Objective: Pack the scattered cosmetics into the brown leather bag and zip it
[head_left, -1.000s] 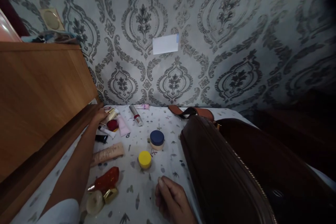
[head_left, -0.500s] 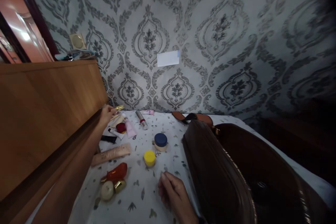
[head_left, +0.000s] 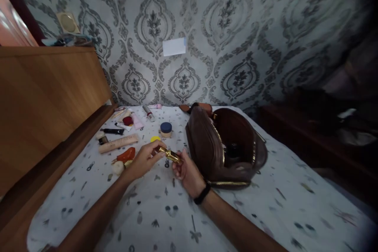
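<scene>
A small gold tube is held between both hands above the patterned bedsheet. My left hand pinches its left end. My right hand, with a black band at the wrist, grips its right end. Just to the right lies an open brown bag with its zip mouth facing me. Behind my hands lie a yellow-lidded jar, partly hidden, and a blue-lidded jar.
Several cosmetics are scattered at the left: a beige tube, an orange-red bottle, a black tube, a pink tube. A wooden headboard rises on the left. Patterned wallpaper bears a white note.
My left hand lifted the gold tube from the far pile by the headboard and brought it near; my right hand rose off the sheet and took its other end. The view pulled back.
</scene>
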{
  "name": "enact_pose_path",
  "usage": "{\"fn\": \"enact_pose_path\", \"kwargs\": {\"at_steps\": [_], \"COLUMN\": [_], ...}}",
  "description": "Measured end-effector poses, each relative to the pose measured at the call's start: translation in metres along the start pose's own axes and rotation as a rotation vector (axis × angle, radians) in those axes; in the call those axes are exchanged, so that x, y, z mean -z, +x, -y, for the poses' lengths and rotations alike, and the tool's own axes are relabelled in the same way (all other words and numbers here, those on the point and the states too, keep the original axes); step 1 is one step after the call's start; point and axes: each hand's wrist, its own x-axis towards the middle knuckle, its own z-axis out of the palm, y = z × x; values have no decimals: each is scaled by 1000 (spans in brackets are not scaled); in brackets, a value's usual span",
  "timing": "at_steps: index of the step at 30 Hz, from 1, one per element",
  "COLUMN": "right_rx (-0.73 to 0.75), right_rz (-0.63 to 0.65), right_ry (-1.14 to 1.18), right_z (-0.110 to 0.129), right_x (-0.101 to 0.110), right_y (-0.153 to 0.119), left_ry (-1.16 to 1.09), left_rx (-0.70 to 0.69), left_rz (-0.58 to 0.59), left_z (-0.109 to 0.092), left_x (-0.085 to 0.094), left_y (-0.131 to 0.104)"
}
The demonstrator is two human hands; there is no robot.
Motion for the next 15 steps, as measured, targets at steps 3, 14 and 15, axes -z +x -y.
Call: {"fn": "enact_pose_path", "kwargs": {"at_steps": [3,14,15], "right_rx": [61,155,155], "right_rz": [-1,48,44], "right_ry": [-19,-171,-166], "right_z": [-2,-11,-11], "right_x": [8,15,16], "right_y": [-6,-12,-11], "left_ry": [99,143,136], "left_rx": [-51,117,106], "left_rz": [-31,-128,-123], "left_z": [-3,12,12], "left_x": [-11,-18,-18], "left_y": [-8,-24,-24]}}
